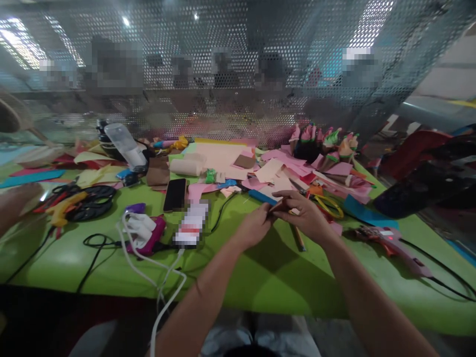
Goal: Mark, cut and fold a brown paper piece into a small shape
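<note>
My left hand [256, 225] and my right hand [301, 210] meet above the middle of the green table. Between their fingertips is a small brown piece [274, 207] that looks like thin sheet material, mostly covered by the fingers. Both hands are closed on it. Just below the right hand lies a pencil-like stick [297, 238]. A blue strip [262, 197] rests behind the left hand. Yellow-handled scissors [332, 206] are to the right of my right hand, and further right a pink glue gun [394, 248] lies with its red light lit.
Pink and cream sheets [223, 156] pile up behind my hands. Small cone-shaped crafts [330, 141] stand at the back right. At left are a dark phone [174, 194], a lit phone [192, 223], a magenta power strip [148, 238] with cords, and a yellow glue gun [65, 209]. Another person's hand [18, 203] is far left.
</note>
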{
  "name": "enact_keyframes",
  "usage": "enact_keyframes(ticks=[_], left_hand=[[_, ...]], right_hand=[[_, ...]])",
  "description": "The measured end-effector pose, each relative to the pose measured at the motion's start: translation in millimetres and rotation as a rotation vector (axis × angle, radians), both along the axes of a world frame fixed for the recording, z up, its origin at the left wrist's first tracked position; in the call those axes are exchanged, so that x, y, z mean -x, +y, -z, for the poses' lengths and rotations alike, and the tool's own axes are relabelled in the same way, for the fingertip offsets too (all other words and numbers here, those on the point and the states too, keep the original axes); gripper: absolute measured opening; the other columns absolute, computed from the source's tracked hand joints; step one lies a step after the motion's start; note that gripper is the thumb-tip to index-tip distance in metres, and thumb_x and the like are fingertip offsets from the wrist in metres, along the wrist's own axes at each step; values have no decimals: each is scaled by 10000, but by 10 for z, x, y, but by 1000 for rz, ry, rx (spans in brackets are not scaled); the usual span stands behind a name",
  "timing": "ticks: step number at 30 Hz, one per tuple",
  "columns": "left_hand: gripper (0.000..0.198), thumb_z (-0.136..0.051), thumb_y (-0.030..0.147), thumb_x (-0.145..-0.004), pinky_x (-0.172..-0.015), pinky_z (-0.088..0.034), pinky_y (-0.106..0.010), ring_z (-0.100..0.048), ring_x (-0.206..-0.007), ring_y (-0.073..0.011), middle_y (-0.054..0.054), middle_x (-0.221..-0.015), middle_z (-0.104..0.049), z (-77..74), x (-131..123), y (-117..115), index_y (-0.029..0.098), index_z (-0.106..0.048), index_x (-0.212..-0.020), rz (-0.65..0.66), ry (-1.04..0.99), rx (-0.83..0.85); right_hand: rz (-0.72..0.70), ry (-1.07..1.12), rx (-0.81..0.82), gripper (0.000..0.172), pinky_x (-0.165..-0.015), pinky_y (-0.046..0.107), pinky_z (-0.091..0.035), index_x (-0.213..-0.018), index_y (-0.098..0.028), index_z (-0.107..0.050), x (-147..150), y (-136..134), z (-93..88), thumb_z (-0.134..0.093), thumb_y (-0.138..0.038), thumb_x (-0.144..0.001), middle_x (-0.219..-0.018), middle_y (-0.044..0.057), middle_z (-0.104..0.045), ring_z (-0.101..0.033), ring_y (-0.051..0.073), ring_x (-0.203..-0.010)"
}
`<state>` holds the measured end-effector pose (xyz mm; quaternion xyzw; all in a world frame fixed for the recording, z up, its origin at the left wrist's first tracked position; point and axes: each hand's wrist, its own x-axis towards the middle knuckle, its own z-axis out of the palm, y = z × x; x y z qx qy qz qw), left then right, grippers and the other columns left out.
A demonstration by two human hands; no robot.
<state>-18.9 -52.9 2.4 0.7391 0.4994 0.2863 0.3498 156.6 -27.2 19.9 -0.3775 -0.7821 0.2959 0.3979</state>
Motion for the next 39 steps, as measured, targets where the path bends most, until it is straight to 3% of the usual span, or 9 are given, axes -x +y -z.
enact_keyframes(ticks=[7, 14, 21, 29, 35, 39], left_hand=[[190, -456, 364, -927, -784, -478, -337, -641, -885, -244, -87, -987, -686, 5, 5, -13, 217, -512, -1032, 3, -20, 47], [166, -485, 267, -890, -852, -479, -356, -627, -944, -240, -84, -1025, -675, 52, 27, 20, 213, -515, -1044, -19, -78, 9], [121, -487, 255, -886, -851, -477, -353, -614, -921, -229, -61, -974, -655, 54, 35, 42, 210, -515, -995, -9, -86, 54], [313, -563, 349, -892, -934, -465, -328, -561, -1097, -217, -74, -1165, -629, 43, 40, 31, 178, -562, -1154, 18, -431, 245], [569, -588, 518, -887, -749, -488, -258, -632, -1001, -199, -109, -1169, -642, 14, 54, -1, 156, -531, -1321, -82, -679, 522], [588, -648, 592, -825, -664, -469, -237, -652, -868, -169, -75, -1054, -667, 71, 46, 31, 184, -572, -1241, -138, -761, 508]], right_hand=[[-31, 1, 27, 138, -900, 404, -543, -806, -244, -781, 5, -3, 9, -696, -352, -827, -1162, 87, -690, -667, 247, -997], [-20, -25, -40, 106, -989, 427, -500, -868, -271, -795, 22, -21, 32, -702, -298, -825, -1178, 78, -688, -638, 263, -1098], [-43, 26, 41, 97, -922, 394, -534, -823, -259, -790, 37, -15, 16, -695, -254, -809, -1174, 79, -683, -657, 244, -1052], [73, 141, -19, 80, -935, 413, -512, -742, -223, -725, 40, 16, 24, -723, -284, -793, -1068, 92, -707, -655, 249, -1048], [36, 191, -2, 118, -924, 394, -514, -739, -230, -725, 45, 21, 33, -730, -330, -801, -1048, 82, -705, -657, 237, -1035], [14, 223, 17, 97, -898, 374, -525, -768, -247, -744, 67, 15, 34, -739, -341, -792, -1023, 66, -710, -660, 225, -998]])
